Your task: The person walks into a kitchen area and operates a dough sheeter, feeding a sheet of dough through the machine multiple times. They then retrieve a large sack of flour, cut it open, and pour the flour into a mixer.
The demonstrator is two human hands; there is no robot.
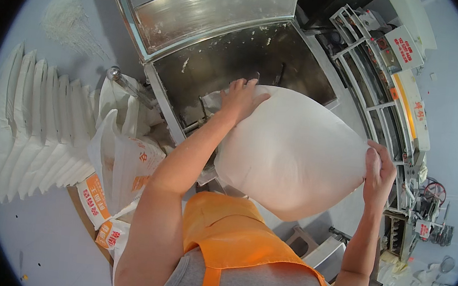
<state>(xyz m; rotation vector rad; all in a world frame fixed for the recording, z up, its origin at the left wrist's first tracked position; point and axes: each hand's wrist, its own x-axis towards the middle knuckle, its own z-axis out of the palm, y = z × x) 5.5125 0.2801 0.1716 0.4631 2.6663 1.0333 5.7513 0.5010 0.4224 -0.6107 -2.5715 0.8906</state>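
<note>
A large white sack [290, 149], bulging and smooth, is tilted over the steel trough of a dough mixer [220, 63]. My left hand [241, 98] is on the sack's upper left edge, thumb over the sack and fingers pointing into the trough. My right hand [379, 170] pinches the sack's right corner between thumb and fingers. The sack hides the near part of the trough and whatever comes from its mouth. Dark metal bars show inside the trough, and bits of dough cling to its wall.
Several full white sacks [44, 125] stand in a row at the left, beside an opened printed sack [128, 158]. A metal lever with a ball end [115, 75] sticks out by the mixer. Along the right runs a long conveyor machine [368, 73]. A stool [304, 241] stands near me.
</note>
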